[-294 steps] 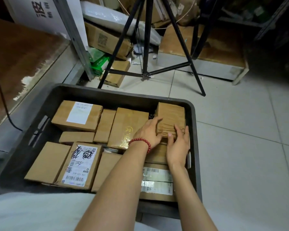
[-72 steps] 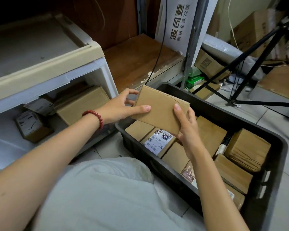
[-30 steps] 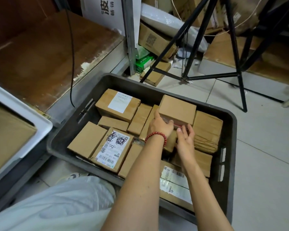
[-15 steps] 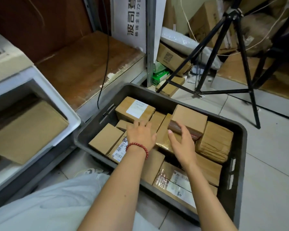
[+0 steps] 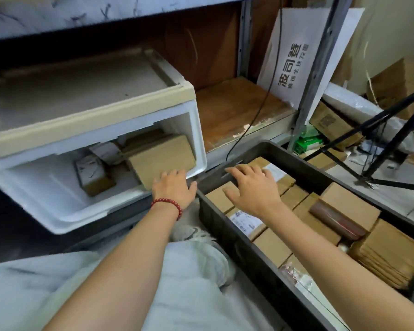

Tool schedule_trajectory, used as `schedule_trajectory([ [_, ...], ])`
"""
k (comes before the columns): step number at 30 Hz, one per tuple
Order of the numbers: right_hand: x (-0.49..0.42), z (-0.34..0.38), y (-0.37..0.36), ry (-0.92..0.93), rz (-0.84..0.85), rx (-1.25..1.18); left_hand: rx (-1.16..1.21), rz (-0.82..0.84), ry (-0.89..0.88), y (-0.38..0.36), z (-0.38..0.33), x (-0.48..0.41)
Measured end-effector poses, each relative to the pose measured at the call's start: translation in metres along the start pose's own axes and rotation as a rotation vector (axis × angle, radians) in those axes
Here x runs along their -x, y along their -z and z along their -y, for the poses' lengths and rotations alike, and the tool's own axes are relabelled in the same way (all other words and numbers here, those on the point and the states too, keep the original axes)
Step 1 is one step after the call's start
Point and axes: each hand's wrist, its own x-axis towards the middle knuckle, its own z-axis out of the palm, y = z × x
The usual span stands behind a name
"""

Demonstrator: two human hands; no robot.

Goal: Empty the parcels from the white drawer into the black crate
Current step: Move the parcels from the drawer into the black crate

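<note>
Our left hand (image 5: pixel 173 187), open and empty, is at the big parcel (image 5: pixel 161 155) in the drawer (image 5: pixel 58 211), likely because that one lies nearest. Right hand (image 5: pixel 252 187) hovers spread and empty over the crate (image 5: pixel 234 244), ready to assist.

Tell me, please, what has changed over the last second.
Both hands let go of the parcel, now lying atop others in the crate, and swung left. The left hand reaches, open, to the big box in the drawer; the right hand hovers over the crate's left end. The other parcels stayed put.
</note>
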Motion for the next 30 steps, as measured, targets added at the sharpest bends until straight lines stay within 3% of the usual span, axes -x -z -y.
schedule_trajectory([
  [8, -0.045, 0.067, 0.003, 0.184, 0.030, -0.019, -0.105, -0.042, 0.116, 0.031, 0.100, 0.020],
  [19, -0.114, 0.095, -0.025, 0.093, 0.109, -0.068, 0.032, -0.023, 0.133, 0.007, 0.124, -0.015],
  [30, -0.149, 0.100, -0.048, -0.173, 0.065, -0.520, 0.646, 0.007, 0.373, 0.001, 0.087, -0.055],
])
